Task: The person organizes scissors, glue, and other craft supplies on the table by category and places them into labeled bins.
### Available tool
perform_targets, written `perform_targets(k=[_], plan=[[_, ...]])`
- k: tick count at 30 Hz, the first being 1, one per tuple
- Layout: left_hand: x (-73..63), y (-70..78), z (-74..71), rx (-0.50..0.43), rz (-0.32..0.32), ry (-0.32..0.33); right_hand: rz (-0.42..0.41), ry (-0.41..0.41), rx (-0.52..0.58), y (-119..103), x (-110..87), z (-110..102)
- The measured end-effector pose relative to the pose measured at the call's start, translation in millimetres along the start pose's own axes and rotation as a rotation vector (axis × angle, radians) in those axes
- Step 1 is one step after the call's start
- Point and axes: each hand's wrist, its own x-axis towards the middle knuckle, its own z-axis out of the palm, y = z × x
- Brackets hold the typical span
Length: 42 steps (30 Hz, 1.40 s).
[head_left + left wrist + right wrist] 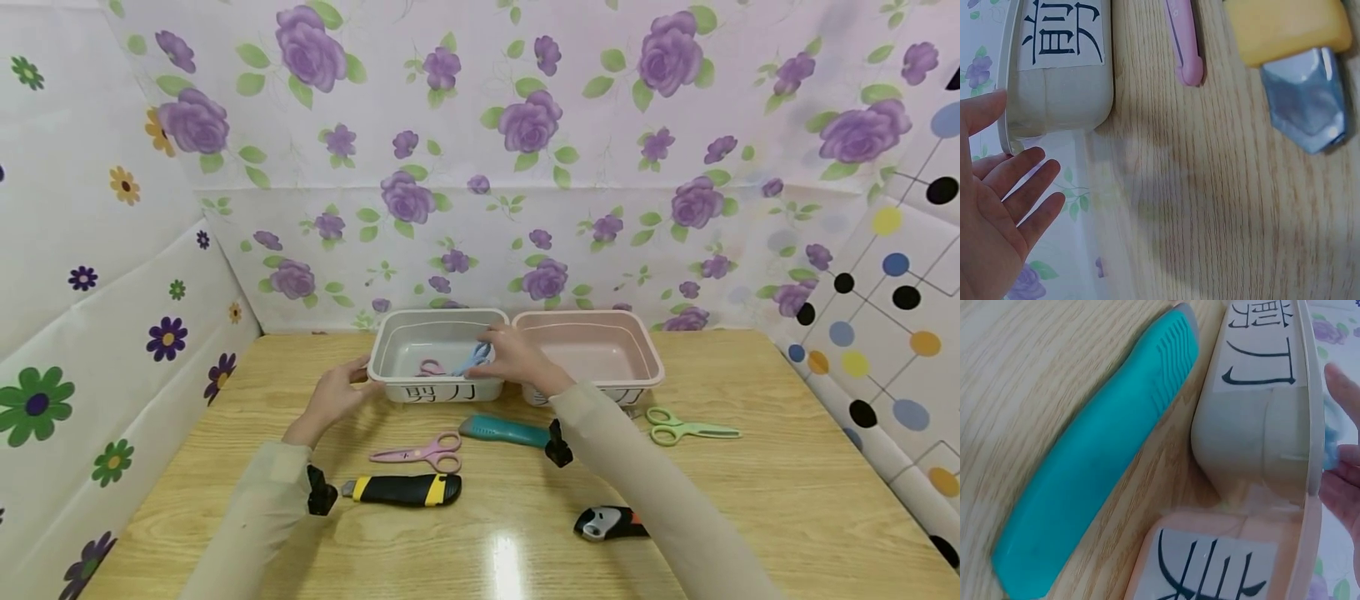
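Observation:
My right hand (517, 358) reaches over the right end of a white bin (438, 396), its fingers about the handles of blue scissors (474, 360). In the right wrist view only a bit of blue (1331, 447) shows between thumb and fingers. Pink scissors (432, 367) lie inside the same bin, partly hidden by its front wall. At the bin's left end is my left hand (337, 400), the thumb touching the rim and the other fingers loosely extended in the left wrist view. The bin's front bears a label (1063, 34) with black characters.
A pink bin (648, 358) stands against the white one. On the wooden table lie pink-purple scissors (420, 454), a black-yellow utility knife (405, 490), a teal cutter (502, 430), green scissors (690, 427) and a black-grey knife (607, 522) partly under the right sleeve.

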Motion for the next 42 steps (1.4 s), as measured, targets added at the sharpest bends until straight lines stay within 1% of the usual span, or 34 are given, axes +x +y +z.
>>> perform_targets(k=[3,6,12,15,19,21,28,30,34,37,42], plan=[[0.1,0.6,0.6,-0.002,-0.006,-0.001,0.019,-0.031,0.013,-3.9,0.0,-1.0],[0.0,1.9,0.2,-0.007,-0.006,-0.003,0.026,-0.041,0.025,-7.4,-1.0,-4.7],[0.2,4.3,-0.9,-0.007,-0.003,-0.006,0.003,-0.037,0.058,-10.8,-7.7,-13.2],[0.4,5.2,-0.7,-0.010,-0.005,-0.009,-0.009,-0.040,0.096,-13.3,-13.6,-17.9],[0.8,5.8,-0.9,-0.005,-0.007,-0.012,-0.041,-0.051,0.147,-17.3,-22.3,-22.4],[1.2,5.7,-1.1,-0.002,-0.013,-0.014,-0.060,-0.054,0.152,-18.6,-26.6,-23.2],[2.2,5.1,-0.2,-0.008,-0.032,-0.029,-0.087,-0.062,0.138,-20.1,-46.4,-28.7],[2.1,5.3,0.2,-0.014,-0.037,-0.029,-0.100,-0.054,0.136,-19.1,-52.8,-31.1],[1.7,4.7,0.6,-0.008,-0.028,-0.024,-0.135,-0.024,0.139,-14.6,-67.2,-36.6],[1.2,4.1,0.6,-0.001,-0.021,-0.026,-0.149,-0.011,0.176,-9.4,-79.2,-40.3],[-0.7,3.7,-0.1,-0.003,-0.028,-0.031,-0.154,-0.009,0.217,0.7,-99.4,-43.3]])
